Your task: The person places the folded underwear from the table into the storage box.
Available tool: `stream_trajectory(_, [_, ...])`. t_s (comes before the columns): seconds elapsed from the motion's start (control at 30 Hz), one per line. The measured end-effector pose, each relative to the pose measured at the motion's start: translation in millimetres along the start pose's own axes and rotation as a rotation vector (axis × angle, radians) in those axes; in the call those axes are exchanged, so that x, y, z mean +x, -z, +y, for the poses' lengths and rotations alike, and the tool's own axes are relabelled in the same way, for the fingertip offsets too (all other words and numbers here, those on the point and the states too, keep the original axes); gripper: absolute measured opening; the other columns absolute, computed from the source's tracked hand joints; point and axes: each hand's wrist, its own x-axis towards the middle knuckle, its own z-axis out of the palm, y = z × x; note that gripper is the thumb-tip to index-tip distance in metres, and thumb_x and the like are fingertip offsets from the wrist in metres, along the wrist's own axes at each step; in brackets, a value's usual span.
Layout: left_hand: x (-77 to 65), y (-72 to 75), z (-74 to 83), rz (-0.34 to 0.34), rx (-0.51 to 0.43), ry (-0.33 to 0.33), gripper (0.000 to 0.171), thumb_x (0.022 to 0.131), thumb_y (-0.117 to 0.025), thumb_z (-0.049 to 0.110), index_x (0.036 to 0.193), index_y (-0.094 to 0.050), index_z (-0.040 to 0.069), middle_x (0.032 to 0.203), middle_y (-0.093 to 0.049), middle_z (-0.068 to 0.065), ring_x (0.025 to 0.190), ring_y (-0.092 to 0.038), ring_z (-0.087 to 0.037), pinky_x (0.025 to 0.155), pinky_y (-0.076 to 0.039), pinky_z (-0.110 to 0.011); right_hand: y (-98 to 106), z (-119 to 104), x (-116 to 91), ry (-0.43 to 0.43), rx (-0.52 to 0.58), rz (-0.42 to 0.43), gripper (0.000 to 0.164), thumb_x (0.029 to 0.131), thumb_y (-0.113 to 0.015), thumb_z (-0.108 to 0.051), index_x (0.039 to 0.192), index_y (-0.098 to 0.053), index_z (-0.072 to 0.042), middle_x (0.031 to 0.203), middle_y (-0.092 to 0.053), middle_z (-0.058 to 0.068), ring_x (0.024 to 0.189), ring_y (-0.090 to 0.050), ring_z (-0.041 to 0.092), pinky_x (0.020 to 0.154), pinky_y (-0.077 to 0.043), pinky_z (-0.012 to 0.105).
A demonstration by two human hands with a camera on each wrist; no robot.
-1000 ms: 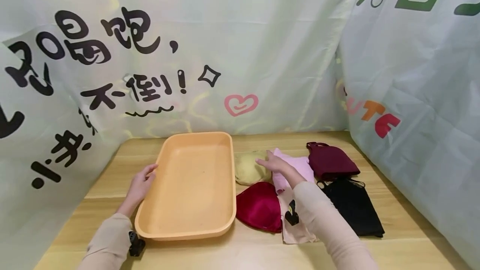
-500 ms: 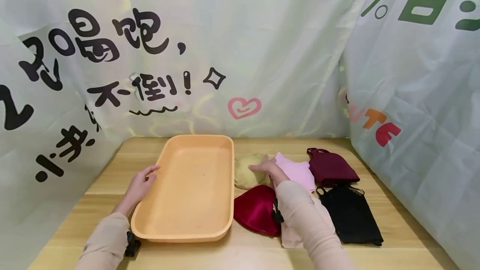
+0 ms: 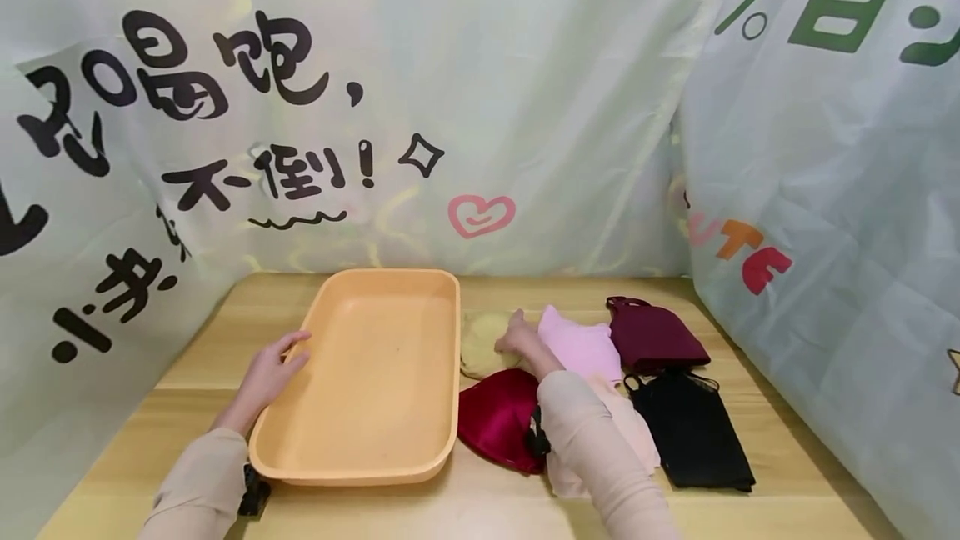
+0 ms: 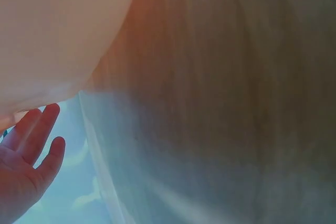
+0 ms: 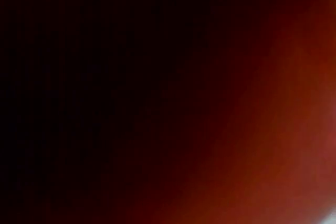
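In the head view my left hand (image 3: 272,373) touches the left rim of an orange plastic tray (image 3: 360,390), with nothing in it. The left wrist view shows that hand (image 4: 26,156) with its fingers extended against the tray's outer side (image 4: 58,35). My right hand (image 3: 523,342) lies over the right part of a folded yellow bra (image 3: 482,347), thumb and fingers spread; its fingertips are partly hidden. Below it a shiny red folded bra (image 3: 498,423) lies beside the tray. The right wrist view is dark red and blurred, showing no clear object.
Right of my right hand lie a pink folded garment (image 3: 581,348), a pale peach one (image 3: 630,427) partly under the sleeve, a maroon strapped garment (image 3: 656,336) and a black strapped one (image 3: 693,432). Printed cloth walls (image 3: 570,107) enclose the wooden table (image 3: 795,473).
My right hand has moved left and slightly down, from the gap between the pink garment and yellow bra onto the bra. The left hand stays at the tray rim. The head view has shifted slightly.
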Motion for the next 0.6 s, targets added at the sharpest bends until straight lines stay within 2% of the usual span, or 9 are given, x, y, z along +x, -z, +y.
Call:
stream_trajectory(0.03, [0.0, 0.5, -0.7, 0.003, -0.004, 0.000, 0.035, 0.090, -0.054, 0.007, 0.122, -0.051, -0.007, 0.125, -0.047, -0.033, 0.112, -0.046, -0.046, 0.083, -0.043, -0.052, 2, 0, 0, 0.012, 0.022, -0.013, 0.090, 0.081, -0.060, -0.013, 0.140, 0.003, 0.012, 0.122, -0.047, 0.034, 0.091, -0.048, 0.028, 0.082, -0.041, 0.034])
stream_trajectory(0.1, [-1.2, 1.3, -2.4, 0.006, -0.014, -0.001, 0.035, 0.090, -0.055, 0.007, 0.122, -0.051, -0.007, 0.124, -0.048, -0.032, 0.112, -0.046, -0.045, 0.084, -0.043, -0.051, 6, 3, 1, 0.028, 0.082, -0.023, 0.091, 0.079, -0.061, -0.013, 0.140, 0.001, 0.013, 0.132, -0.037, 0.035, 0.103, -0.048, 0.031, 0.088, -0.040, 0.036])
stream_trajectory(0.17, [3.3, 0.1, -1.0, -0.004, -0.028, -0.006, 0.036, 0.089, -0.055, 0.006, 0.122, -0.051, -0.008, 0.125, -0.048, -0.032, 0.111, -0.047, -0.045, 0.081, -0.045, -0.049, 12, 10, 4, 0.037, 0.149, -0.015, 0.089, 0.078, -0.062, -0.014, 0.139, -0.005, 0.015, 0.140, -0.025, 0.034, 0.119, -0.039, 0.035, 0.096, -0.036, 0.041])
stream_trajectory(0.23, [5.4, -0.5, -0.6, -0.003, -0.031, -0.005, 0.036, 0.089, -0.055, 0.005, 0.121, -0.051, -0.008, 0.124, -0.048, -0.032, 0.109, -0.048, -0.044, 0.080, -0.046, -0.047, 14, 22, 14, 0.031, 0.277, -0.031, 0.089, 0.077, -0.064, -0.015, 0.141, -0.008, 0.012, 0.143, -0.020, 0.031, 0.124, -0.033, 0.037, 0.097, -0.036, 0.046])
stream_trajectory(0.33, [5.3, -0.3, -0.6, -0.001, -0.030, 0.003, 0.036, 0.088, -0.056, 0.004, 0.121, -0.051, -0.009, 0.124, -0.048, -0.032, 0.109, -0.048, -0.044, 0.079, -0.045, -0.046, 4, 52, 50, 0.069, 0.454, -0.057, 0.087, 0.077, -0.066, -0.021, 0.142, -0.013, 0.004, 0.143, -0.021, 0.027, 0.117, -0.040, 0.032, 0.087, -0.043, 0.042])
stream_trajectory(0.4, [5.0, -0.1, -1.2, 0.000, -0.031, 0.007, 0.036, 0.088, -0.056, 0.004, 0.121, -0.051, -0.009, 0.124, -0.048, -0.033, 0.110, -0.047, -0.043, 0.081, -0.045, -0.047, -6, 78, 83, 0.112, 0.568, -0.084, 0.088, 0.078, -0.068, -0.025, 0.143, -0.014, -0.003, 0.141, -0.020, 0.026, 0.110, -0.045, 0.027, 0.081, -0.045, 0.036])
stream_trajectory(0.47, [4.4, 0.1, -1.6, -0.006, -0.034, 0.013, 0.036, 0.088, -0.055, 0.004, 0.121, -0.050, -0.009, 0.124, -0.047, -0.033, 0.111, -0.047, -0.044, 0.080, -0.046, -0.047, -11, 94, 109, 0.116, 0.680, -0.107, 0.086, 0.080, -0.066, -0.023, 0.145, -0.013, -0.007, 0.143, -0.017, 0.024, 0.110, -0.045, 0.025, 0.084, -0.044, 0.033])
stream_trajectory(0.53, [4.1, -0.1, -2.5, -0.009, -0.041, 0.017, 0.036, 0.088, -0.055, 0.004, 0.122, -0.050, -0.009, 0.124, -0.047, -0.034, 0.111, -0.047, -0.044, 0.081, -0.045, -0.047, -16, 108, 133, 0.084, 0.830, -0.133, 0.089, 0.079, -0.068, -0.018, 0.147, -0.010, -0.013, 0.147, -0.010, 0.021, 0.112, -0.046, 0.026, 0.088, -0.043, 0.035])
stream_trajectory(0.6, [3.5, -0.1, -3.4, -0.011, -0.043, 0.022, 0.036, 0.089, -0.056, 0.005, 0.122, -0.050, -0.009, 0.124, -0.047, -0.033, 0.112, -0.046, -0.043, 0.081, -0.045, -0.046, -25, 129, 169, 0.061, 0.990, -0.151, 0.097, 0.076, -0.072, -0.014, 0.148, -0.008, -0.017, 0.150, -0.003, 0.018, 0.111, -0.047, 0.023, 0.088, -0.044, 0.033])
